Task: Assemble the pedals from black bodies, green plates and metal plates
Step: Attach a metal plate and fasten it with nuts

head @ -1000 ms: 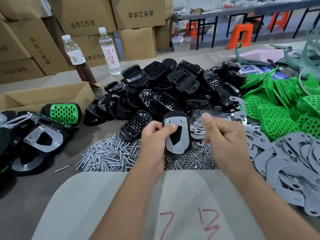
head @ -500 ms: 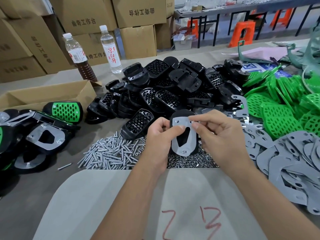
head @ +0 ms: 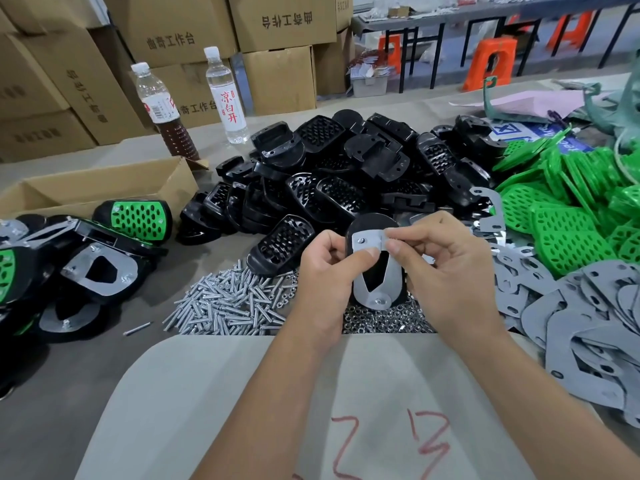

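Observation:
My left hand [head: 323,271] grips a black pedal body [head: 372,223] upright above the table, its thumb pressing the grey metal plate [head: 391,289] laid on it. My right hand [head: 450,268] pinches the plate's upper right corner with thumb and forefinger; what sits between the fingertips is hidden. A screw end shows at the plate's top left and another at its bottom. A heap of black bodies [head: 346,174] lies behind, green plates [head: 568,220] at the right, metal plates [head: 588,323] at the near right.
Screws [head: 225,303] and nuts [head: 384,318] are piled just below my hands. Finished pedals [head: 90,258] lie at the left beside an open carton [head: 93,188]. Two bottles [head: 194,102] stand behind, before stacked boxes. A grey board [head: 207,410] covers the near edge.
My right hand came in from the right and closed its fingertips on the plate's upper right corner. My left hand kept its hold on the pedal.

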Action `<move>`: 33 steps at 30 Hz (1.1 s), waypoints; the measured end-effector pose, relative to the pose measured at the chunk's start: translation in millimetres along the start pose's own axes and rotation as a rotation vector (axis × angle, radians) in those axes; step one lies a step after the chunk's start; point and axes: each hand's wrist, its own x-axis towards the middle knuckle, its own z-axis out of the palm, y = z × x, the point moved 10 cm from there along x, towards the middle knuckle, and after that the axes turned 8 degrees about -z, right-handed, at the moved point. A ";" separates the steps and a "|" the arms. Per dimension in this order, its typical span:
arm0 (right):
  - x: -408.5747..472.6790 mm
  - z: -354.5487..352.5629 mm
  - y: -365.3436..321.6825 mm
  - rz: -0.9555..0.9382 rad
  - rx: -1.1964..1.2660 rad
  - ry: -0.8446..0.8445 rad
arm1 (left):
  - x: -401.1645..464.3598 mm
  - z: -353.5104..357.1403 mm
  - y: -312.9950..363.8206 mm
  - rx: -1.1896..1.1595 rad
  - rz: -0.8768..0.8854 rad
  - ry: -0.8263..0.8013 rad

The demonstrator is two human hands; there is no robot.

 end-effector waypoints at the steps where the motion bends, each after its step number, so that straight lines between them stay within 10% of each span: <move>1: -0.5 -1.6 -2.0 -0.014 -0.047 0.024 | -0.1 0.7 0.1 0.019 0.006 0.005; 20: -0.7 -11.9 8.3 0.055 -0.126 0.068 | -0.7 2.4 -1.6 0.061 -0.018 0.024; 25: 3.9 2.6 -13.3 -0.145 -0.235 -0.136 | -0.2 -5.2 -0.4 -0.021 -0.013 0.093; 33: 4.3 14.3 -14.1 -0.263 -0.592 -0.284 | -22.7 0.8 31.1 0.370 0.348 0.256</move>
